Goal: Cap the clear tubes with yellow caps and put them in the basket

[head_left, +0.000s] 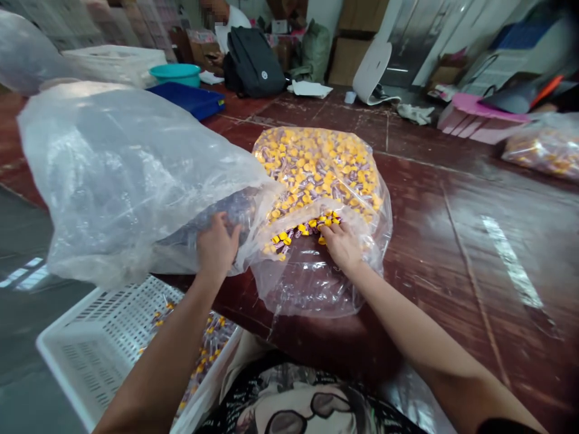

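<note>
A clear plastic bag (312, 283) full of small pieces with yellow ends and purple patterned bodies (316, 163) lies on the dark red table, its mouth toward me. My right hand (341, 244) reaches in at the mouth, fingers bent together against the pieces; the fingertips are partly hidden. To the left, a large translucent plastic bag (136, 163) stands puffed up, its opening facing the clear bag. My left hand (217, 244) is at that opening, thumb and fingers apart, with nothing visible in it.
Below my left arm sits a white slotted basket (99, 337) holding more such pieces. Behind are a blue tray (187, 99), a teal basin (175, 74), a black backpack (256, 60) and a person (233, 21). A pink stool (482, 114) and another filled bag (543, 144) stand right.
</note>
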A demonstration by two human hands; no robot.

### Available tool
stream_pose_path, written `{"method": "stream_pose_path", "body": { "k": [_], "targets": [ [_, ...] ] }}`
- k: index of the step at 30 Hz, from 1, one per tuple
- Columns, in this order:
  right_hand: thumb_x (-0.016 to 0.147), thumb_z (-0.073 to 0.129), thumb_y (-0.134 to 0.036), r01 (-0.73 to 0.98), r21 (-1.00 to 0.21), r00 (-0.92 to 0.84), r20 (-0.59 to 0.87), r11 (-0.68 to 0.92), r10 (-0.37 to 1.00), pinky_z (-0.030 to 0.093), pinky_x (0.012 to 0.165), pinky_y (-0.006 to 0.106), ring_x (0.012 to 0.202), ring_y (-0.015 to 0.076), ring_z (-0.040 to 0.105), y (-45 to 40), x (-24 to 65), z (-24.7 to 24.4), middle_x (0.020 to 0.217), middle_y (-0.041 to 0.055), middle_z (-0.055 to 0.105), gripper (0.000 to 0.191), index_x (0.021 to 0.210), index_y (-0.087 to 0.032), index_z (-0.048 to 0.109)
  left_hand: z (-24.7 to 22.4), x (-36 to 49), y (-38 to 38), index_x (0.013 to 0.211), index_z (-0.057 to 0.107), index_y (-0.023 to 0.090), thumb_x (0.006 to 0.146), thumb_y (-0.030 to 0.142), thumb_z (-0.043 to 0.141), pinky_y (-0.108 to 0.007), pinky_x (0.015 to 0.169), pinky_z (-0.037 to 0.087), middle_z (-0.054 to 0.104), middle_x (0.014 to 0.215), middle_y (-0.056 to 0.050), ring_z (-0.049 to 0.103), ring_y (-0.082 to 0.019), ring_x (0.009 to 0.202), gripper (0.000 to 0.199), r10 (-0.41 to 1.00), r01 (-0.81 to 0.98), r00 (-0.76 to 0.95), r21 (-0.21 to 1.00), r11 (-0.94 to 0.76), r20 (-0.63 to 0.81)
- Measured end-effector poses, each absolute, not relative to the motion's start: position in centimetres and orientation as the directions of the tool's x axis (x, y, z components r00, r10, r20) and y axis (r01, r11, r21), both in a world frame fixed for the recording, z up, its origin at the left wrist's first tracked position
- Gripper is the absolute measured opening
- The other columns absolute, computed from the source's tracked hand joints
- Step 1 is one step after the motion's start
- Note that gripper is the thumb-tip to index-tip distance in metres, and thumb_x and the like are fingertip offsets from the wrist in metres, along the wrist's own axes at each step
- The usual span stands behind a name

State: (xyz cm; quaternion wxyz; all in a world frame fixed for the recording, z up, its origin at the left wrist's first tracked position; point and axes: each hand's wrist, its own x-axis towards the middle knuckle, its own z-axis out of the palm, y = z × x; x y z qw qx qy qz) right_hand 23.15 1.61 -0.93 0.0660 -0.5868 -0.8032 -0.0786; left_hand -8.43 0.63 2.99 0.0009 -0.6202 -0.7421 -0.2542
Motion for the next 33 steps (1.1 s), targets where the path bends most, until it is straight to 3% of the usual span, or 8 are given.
{"method": "stream_pose_path", "body": {
  "k": [2,4,8,11,22,27,29,33],
  "targets": [
    [0.096,0.046,-0.014,0.938,0.012,-0.341,0.204,0.346,0.918,0.039,0.088,0.039,0.098,0.0284,0.052,1.9,23.5,-0.7,0.098,0.0113,0.067,0.027,0.112,-0.02,0.066,4.3,-8.1,-1.6,0.133,0.051,0.016,0.093,0.04,0.055,-0.039,0.097,0.048,0.069,0.111,-0.011,0.065,-0.026,0.106,0.047,0.88,0.865,-0.18,0.496,-0.072,0.441],
    [0.097,0.046,-0.017,0.919,-0.126,-0.335,0.25,0.374,0.908,0.041,0.089,0.039,0.097,0.0274,0.054,1.7,23.7,-0.2,0.098,0.0116,0.067,0.023,0.107,-0.019,0.067,5.3,-7.0,-4.3,0.136,0.052,0.02,0.095,0.038,0.053,-0.037,0.096,0.05,0.068,0.111,-0.009,0.064,-0.022,0.103,0.045,0.888,0.785,-0.057,0.57,-0.242,0.456],
    [0.098,0.054,-0.03,0.658,-0.634,-0.282,0.293,0.407,0.913,0.049,0.082,0.035,0.089,0.021,0.062,-0.4,23.3,2.0,0.095,0.0064,0.069,0.016,0.1,-0.021,0.066,4.7,-3.3,-7.8,0.134,0.057,0.025,0.093,0.038,0.058,-0.034,0.09,0.054,0.072,0.11,-0.004,0.068,-0.019,0.097,0.043,0.973,0.566,0.202,0.797,-0.209,0.111],
    [0.096,0.059,-0.034,0.436,-0.82,-0.365,0.216,0.371,0.906,0.051,0.077,0.031,0.082,0.0163,0.064,-2.6,22.7,3.7,0.091,0.0018,0.069,0.013,0.097,-0.023,0.067,2.9,-1.1,-7.8,0.12,0.065,0.024,0.09,0.039,0.062,-0.037,0.092,0.055,0.073,0.113,-0.004,0.068,-0.02,0.101,0.033,0.976,0.449,0.214,0.89,-0.078,-0.023],
    [0.099,0.051,-0.025,0.444,-0.773,-0.465,0.233,0.453,0.854,0.053,0.087,0.035,0.095,0.0168,0.064,-4.5,21.8,3.8,0.102,0.0048,0.069,0.025,0.117,-0.025,0.068,1.0,1.6,-6.8,0.12,0.063,0.021,0.094,0.034,0.057,-0.036,0.097,0.051,0.07,0.119,-0.007,0.065,-0.02,0.11,0.029,0.965,0.405,0.195,0.881,-0.244,0.178],
    [0.098,0.054,-0.031,0.393,-0.805,-0.571,0.165,0.444,0.804,0.056,0.083,0.034,0.091,0.0158,0.067,-3.4,23.3,4.8,0.1,0.0014,0.072,0.023,0.112,-0.031,0.072,0.4,0.7,-6.8,0.121,0.062,0.023,0.095,0.035,0.057,-0.037,0.098,0.051,0.069,0.118,-0.006,0.064,-0.019,0.109,0.029,0.96,0.378,0.248,0.899,-0.22,0.13],
    [0.097,0.055,-0.033,0.424,-0.805,-0.499,0.175,0.415,0.849,0.056,0.085,0.036,0.092,0.0168,0.067,-2.2,23.4,5.1,0.101,0.001,0.072,0.021,0.109,-0.032,0.072,0.6,0.5,-6.8,0.121,0.062,0.023,0.095,0.036,0.057,-0.039,0.098,0.051,0.069,0.119,-0.007,0.064,-0.02,0.11,0.03,0.958,0.369,0.259,0.905,-0.213,0.12],
    [0.098,0.052,-0.033,0.501,-0.786,-0.131,0.345,0.362,0.93,0.053,0.089,0.04,0.095,0.0204,0.065,-0.1,21.0,3.9,0.1,0.0058,0.07,0.021,0.107,-0.025,0.07,1.4,1.6,-6.8,0.121,0.062,0.023,0.094,0.036,0.058,-0.038,0.096,0.052,0.07,0.117,-0.007,0.066,-0.02,0.107,0.03,0.944,0.352,0.297,0.903,-0.245,0.14]
  ]
}}
